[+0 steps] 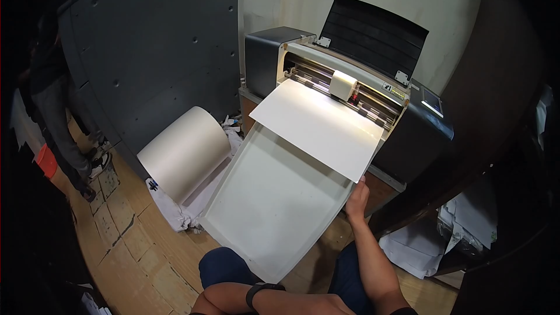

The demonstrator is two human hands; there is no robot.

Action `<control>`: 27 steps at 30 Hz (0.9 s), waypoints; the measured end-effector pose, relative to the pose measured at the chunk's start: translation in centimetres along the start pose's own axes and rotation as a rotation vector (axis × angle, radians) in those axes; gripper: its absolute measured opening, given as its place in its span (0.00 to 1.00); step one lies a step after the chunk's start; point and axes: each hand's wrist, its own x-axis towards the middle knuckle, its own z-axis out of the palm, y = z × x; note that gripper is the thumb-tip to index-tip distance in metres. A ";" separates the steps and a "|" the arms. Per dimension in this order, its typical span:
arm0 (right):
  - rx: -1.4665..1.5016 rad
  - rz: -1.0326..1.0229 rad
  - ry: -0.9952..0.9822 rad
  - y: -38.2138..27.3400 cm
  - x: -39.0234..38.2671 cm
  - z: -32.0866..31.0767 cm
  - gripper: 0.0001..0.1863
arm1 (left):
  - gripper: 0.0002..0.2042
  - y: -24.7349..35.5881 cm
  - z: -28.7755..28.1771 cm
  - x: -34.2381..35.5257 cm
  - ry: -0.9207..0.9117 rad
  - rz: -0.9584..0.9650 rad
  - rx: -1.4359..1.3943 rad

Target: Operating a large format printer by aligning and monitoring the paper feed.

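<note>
A white sheet (318,125) sticks out of the lit front slot of a cutting plotter (350,64), below its white carriage (343,84). My right hand (357,199) is closed at the sheet's near right corner, beside the tray's edge; its fingertips are partly hidden. Under the sheet, a pale sloping tray (280,192) reaches down toward my knees. My left hand (326,304) lies across my lap at the lower edge, past a black wristband (262,293). Its fingers are out of sight.
A large white roll (186,149) lies left of the tray on crumpled wrapping. Behind it stands a dark grey cabinet (151,46). The plotter's black lid (373,35) is raised. Stacked paper (420,242) sits at right. Another person's legs (58,116) show at far left.
</note>
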 end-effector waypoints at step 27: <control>-0.075 0.051 -0.100 0.3 0.1 -0.8 0.34 | 0.14 0.2 -0.2 -0.7 -0.007 -0.073 -0.089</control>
